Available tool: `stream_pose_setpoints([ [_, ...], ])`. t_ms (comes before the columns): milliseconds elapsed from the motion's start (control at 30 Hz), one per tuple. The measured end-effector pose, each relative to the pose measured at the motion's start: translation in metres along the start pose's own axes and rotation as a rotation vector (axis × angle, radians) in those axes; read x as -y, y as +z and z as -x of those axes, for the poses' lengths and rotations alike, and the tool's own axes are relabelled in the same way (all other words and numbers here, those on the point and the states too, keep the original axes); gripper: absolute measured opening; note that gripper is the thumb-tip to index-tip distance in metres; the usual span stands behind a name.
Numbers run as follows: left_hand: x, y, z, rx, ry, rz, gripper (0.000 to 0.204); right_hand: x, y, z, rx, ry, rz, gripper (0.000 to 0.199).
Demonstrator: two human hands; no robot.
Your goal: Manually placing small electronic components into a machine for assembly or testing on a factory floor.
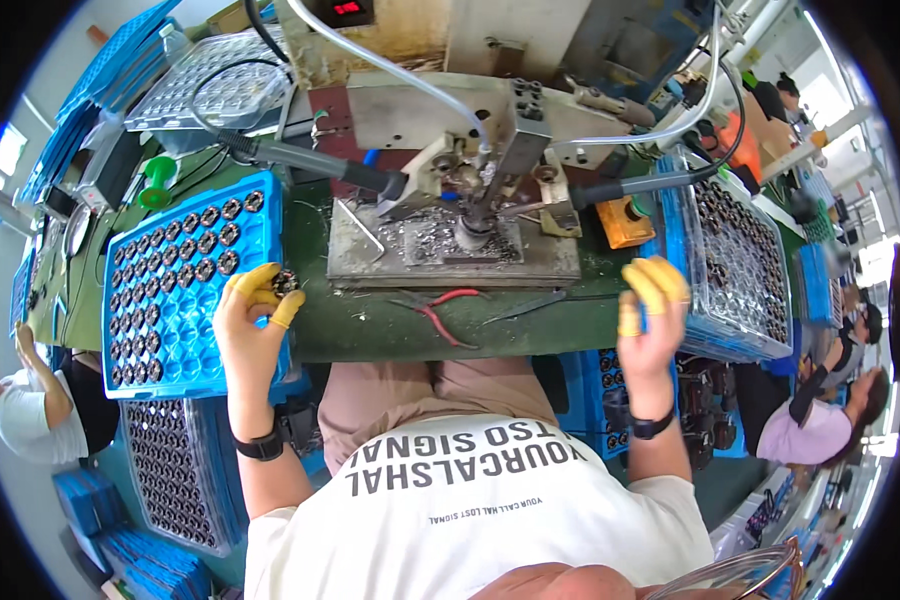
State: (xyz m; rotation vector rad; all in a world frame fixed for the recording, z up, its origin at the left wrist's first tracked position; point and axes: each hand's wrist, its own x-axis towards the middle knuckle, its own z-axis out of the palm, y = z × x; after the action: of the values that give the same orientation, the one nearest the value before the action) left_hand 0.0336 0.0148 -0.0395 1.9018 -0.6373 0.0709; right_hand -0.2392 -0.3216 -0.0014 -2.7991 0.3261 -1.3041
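Note:
My left hand point(251, 325), with yellow finger covers, pinches a small round dark part point(286, 282) with a metallic centre between thumb and fingers. It is over the right edge of a blue tray point(192, 352) that holds rows of similar round parts. My right hand point(654, 318), also in yellow finger covers, is raised beside a stack of clear trays point(735, 330). Its thumb stands apart from the bent fingers, and nothing shows between them. Between my hands stands a bench machine with a metal base point(440, 268) and a central fixture point(473, 232) strewn with metal shavings.
Red-handled pliers point(438, 318) and dark tweezers point(526, 306) lie on the green bench point(370, 335). Grey handles point(315, 168) with cables flank the machine. An orange box point(625, 222) sits to its right. More filled trays point(175, 470) stand low at left. Other people are at both sides.

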Motion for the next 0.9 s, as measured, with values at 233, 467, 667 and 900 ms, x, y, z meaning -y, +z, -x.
stream_pose_setpoints([
  [233, -0.004, -0.002, 0.002, 0.025, -0.007, -0.022, 0.037, 0.019, 0.077, 0.055, 0.059, 0.221, -0.048, 0.042],
  [467, -0.006, -0.001, 0.000, 0.027, 0.018, -0.090, 0.038, 0.021, 0.076, 0.052, 0.082, 0.193, -0.017, 0.042],
  [667, -0.007, 0.001, -0.002, 0.030, 0.026, -0.136, 0.038, 0.020, 0.078, 0.051, 0.085, 0.198, -0.005, 0.040],
  [900, -0.009, 0.001, -0.002, 0.038, 0.041, -0.150, 0.039, 0.021, 0.078, 0.051, 0.091, 0.201, 0.020, 0.039],
])
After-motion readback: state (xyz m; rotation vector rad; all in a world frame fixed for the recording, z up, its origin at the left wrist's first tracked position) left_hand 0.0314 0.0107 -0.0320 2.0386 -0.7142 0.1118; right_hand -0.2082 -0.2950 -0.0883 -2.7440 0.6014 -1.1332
